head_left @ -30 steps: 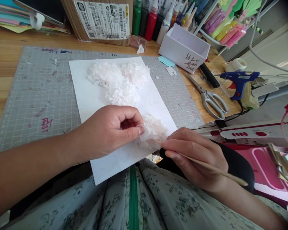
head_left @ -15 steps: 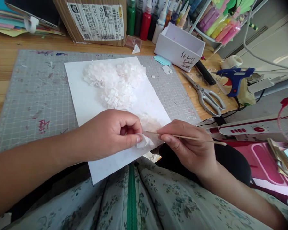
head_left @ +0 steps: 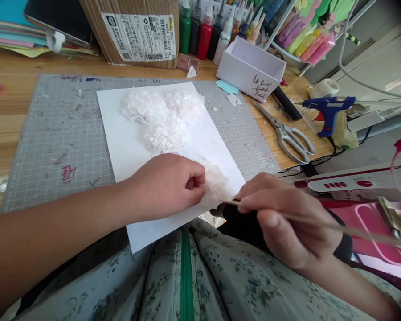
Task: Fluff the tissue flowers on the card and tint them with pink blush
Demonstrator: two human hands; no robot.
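A white sheet of paper [head_left: 122,154] lies on the grey cutting mat, its near corner reaching past the table edge. Ruffled white tissue paper [head_left: 169,129] stands in tufts on its upper part. By the sheet's right edge is a smaller, pinkish-white tissue clump [head_left: 217,178]. My left hand [head_left: 167,187] is at the left side of this clump, fingers curled in a pinch; whatever is between them is hidden. My right hand [head_left: 290,218], slightly blurred, grips a thin wooden stick [head_left: 350,231] whose tip points toward the clump's lower right.
The cutting mat [head_left: 67,133] covers much of the wooden table. Grey scissors [head_left: 292,138] and a blue glue gun [head_left: 329,111] lie to the right. Behind stand a white open box [head_left: 250,67], a cardboard box [head_left: 137,35] and several paint bottles [head_left: 205,35].
My right hand has drawn right and toward me with the stick. My left hand has shifted slightly right against the clump; the white tissue scrap at its fingertips no longer shows. The view has shifted a little.
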